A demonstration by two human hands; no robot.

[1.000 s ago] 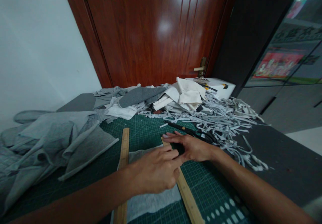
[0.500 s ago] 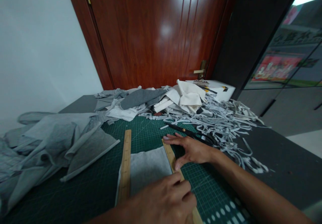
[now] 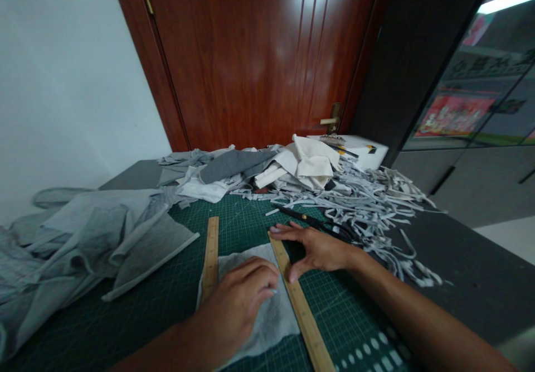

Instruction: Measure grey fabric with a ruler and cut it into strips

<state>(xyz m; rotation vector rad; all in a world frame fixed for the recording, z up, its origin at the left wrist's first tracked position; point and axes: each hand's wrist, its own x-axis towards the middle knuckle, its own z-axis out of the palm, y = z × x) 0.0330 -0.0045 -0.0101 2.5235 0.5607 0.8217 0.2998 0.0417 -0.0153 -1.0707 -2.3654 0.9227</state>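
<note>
A piece of light grey fabric point(image 3: 271, 319) lies on the green cutting mat point(image 3: 343, 299), with a wooden ruler along each side. My right hand point(image 3: 320, 247) has its fingers spread, thumb and fingertips pressing on the right wooden ruler point(image 3: 298, 299), which covers the fabric's right edge. Over the middle of the fabric, my left hand point(image 3: 240, 299) is closed in a pinch. A small pale tip shows at its fingers; what it belongs to is hidden. The left wooden ruler point(image 3: 211, 255) lies along the fabric's left side, partly behind my left hand.
Black scissors point(image 3: 309, 217) lie beyond my right hand. Grey fabric point(image 3: 100, 238) is heaped at the left. Cut strips point(image 3: 376, 204) pile up at the right, fabric scraps point(image 3: 238, 165) at the back. A white box point(image 3: 365, 151) stands before the wooden door point(image 3: 259, 54).
My left hand has moved from the lower part of the right ruler up and left, over the fabric. My right hand stays on the right ruler.
</note>
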